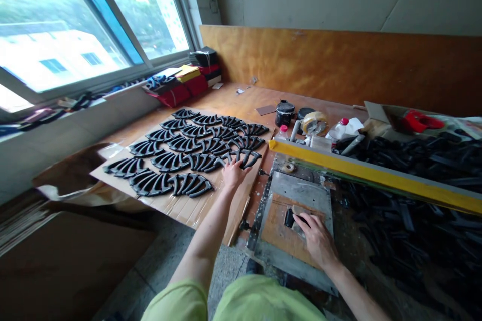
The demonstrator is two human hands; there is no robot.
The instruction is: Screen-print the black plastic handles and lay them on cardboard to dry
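My left hand (233, 171) reaches out over a cardboard sheet (196, 210) and rests its spread fingers on a black curved ribbed part (241, 158) at the near right end of the rows. Several such black parts (181, 145) lie in rows on the sheet. My right hand (316, 238) lies on a brown pad set in a grey metal plate (286, 256). Its fingers are curled around a small black piece (289, 217) on the pad.
A yellow-edged bar (376, 175) crosses above the plate. Behind it stand a black tin (284, 113), a tape roll (315, 121) and small bottles (341, 128). A heap of black parts (414, 185) fills the right. Books (188, 83) sit by the window; a brown bag (75, 175) lies at left.
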